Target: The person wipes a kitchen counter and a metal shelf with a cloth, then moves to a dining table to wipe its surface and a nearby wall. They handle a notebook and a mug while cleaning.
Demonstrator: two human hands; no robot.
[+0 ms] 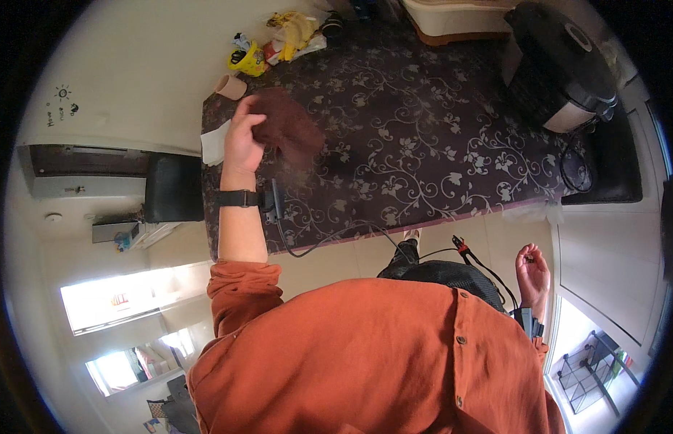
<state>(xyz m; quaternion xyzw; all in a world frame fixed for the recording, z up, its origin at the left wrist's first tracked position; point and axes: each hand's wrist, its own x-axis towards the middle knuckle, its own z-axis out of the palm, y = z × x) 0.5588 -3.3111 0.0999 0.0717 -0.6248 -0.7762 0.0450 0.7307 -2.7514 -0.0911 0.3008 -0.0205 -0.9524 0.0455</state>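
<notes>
My left hand (pixel 246 135) is over the left end of a table with a dark floral tablecloth (pixel 390 141), shut on a dark reddish-brown cloth (pixel 287 122). The cloth is blurred and spreads to the right of my fingers. Beside my wrist lies a folded white paper or cloth (pixel 214 144), and a pale pink cup (pixel 231 87) is just beyond my fingertips. A strap with a small device is round my left forearm. My right hand (pixel 532 271) hangs off the table at the lower right, its fingers curled; a small dark thing shows between them, too small to name.
Along the table's far side are a yellow bucket (pixel 250 58), bananas (pixel 298 35) and a cream plastic bin (pixel 458 19). A black kitchen appliance (pixel 564 70) is at the right. A cable runs from my left wrist over the table's near edge. Black chairs flank both ends.
</notes>
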